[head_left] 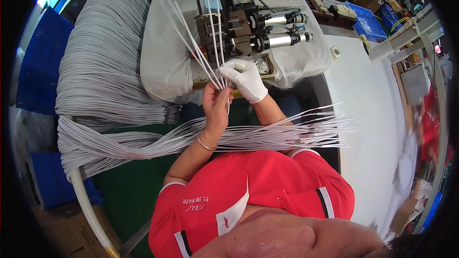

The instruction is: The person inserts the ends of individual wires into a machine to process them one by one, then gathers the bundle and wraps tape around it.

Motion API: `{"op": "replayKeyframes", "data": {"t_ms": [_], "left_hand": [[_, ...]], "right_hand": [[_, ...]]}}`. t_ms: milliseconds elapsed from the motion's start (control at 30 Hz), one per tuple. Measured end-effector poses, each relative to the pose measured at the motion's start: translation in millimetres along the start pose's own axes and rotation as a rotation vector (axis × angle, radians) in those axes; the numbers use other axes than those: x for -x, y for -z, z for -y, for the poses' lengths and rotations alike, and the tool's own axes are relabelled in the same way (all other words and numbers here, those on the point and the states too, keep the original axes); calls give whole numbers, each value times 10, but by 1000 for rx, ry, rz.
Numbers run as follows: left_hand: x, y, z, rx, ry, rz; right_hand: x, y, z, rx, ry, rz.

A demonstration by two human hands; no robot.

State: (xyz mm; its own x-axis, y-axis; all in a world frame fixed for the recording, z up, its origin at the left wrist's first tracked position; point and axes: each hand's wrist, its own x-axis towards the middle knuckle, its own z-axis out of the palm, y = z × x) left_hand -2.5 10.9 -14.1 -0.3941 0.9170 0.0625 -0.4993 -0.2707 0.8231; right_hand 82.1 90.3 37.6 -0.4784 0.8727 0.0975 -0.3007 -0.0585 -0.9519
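Note:
Several thin white cables (201, 51) fan upward from my hands in front of the machine. Their lower part is pinched in my bare left hand (217, 107), its thumb pressed along them; a metal bangle (205, 144) circles that wrist. My right hand (245, 80), in a white glove, is closed round the same cables just above the left, its fingertips partly hidden among them. Below the hands, a long bundle of grey-white cables (239, 138) stretches across in front of my body, its loose ends (334, 126) spread to the right.
Ahead stands a machine with metal cylinders (282, 40), its base draped in white cloth (165, 43). A large hank of grey cables (103, 43) hangs at the left over a pale curved pipe (91, 215). A white table (368, 91) stands at the right, a tape roll (335, 52) near its edge.

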Motion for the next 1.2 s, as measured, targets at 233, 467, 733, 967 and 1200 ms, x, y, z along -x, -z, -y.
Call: {"op": "replayKeyframes", "data": {"t_ms": [233,467,733,967,1200], "left_hand": [[-28,-13,-27,-36,-125,-53],[-81,-40,-93,-26,-200,-15],[-110,-69,-143,-40,-213,-21],[-118,-74,-139,-8,-213,14],[-116,-48,-139,46,-177,20]], "right_hand": [[-29,83,-127,-432,-283,-139],[-117,129,-70,-717,-474,-85],[-176,215,-179,-805,-474,212],[-194,242,-239,-811,-471,231],[-171,159,-101,-697,-516,60]]}}
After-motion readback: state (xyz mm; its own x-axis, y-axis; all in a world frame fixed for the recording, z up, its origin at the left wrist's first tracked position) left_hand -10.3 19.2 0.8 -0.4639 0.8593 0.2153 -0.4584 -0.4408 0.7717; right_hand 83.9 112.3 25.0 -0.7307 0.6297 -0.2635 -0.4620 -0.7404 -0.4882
